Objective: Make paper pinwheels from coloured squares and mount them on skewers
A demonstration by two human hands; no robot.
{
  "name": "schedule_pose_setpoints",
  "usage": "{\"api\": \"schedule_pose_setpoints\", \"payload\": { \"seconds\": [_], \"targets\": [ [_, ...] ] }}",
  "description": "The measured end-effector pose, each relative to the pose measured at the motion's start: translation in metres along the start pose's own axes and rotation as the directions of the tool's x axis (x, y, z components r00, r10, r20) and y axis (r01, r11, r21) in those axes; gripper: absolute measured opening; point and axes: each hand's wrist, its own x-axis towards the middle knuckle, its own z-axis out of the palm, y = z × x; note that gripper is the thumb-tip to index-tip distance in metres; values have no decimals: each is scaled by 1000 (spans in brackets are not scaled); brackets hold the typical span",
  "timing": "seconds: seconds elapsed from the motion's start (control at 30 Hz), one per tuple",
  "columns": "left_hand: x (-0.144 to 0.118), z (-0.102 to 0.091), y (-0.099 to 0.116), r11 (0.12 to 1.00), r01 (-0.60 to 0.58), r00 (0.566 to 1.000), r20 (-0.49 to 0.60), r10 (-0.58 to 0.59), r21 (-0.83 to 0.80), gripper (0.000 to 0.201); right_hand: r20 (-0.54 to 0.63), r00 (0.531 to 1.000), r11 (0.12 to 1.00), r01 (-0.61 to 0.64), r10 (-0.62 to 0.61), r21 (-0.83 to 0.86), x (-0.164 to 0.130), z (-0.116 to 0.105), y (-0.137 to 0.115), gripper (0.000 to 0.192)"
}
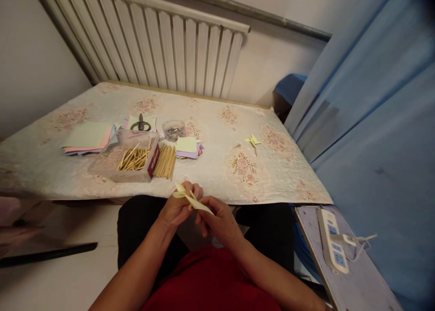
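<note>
We are looking down at a pale yellow folded paper piece (190, 199), low in the middle of the frame, just in front of the worktop's near edge. The left hand (178, 207) is pinching it, fingers closed on the paper; the right hand (219, 220) is gripping its lower right end. On the floral worktop (217, 166) above, we are seeing an open box of wooden sticks (131, 159) left of centre, loose sticks (165, 161) touching its right side, coloured paper stacks (89, 138), scissors (140, 124), a small bowl of pins (173, 130) and, towards the right, a finished yellow pinwheel (253, 141). A power strip (332, 240) is lying at lower right.
</note>
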Motion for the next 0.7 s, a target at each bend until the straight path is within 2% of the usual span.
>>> {"api": "schedule_pose_setpoints", "payload": {
  "seconds": [0.17,0.5,0.7],
  "targets": [
    [0,2,1,1000,-5,1000,-8,5,26,28,-71,993,991,82,-90,-101,-1,1,5,10],
    [2,8,1,998,-47,998,-39,49,52,31,-88,972,944,190,-220,-269,-3,1,9,13],
    [1,6,-1,997,-44,999,-25,46,62,31,-72,979,958,169,-190,-231,-4,2,10,9]
  ]
}}
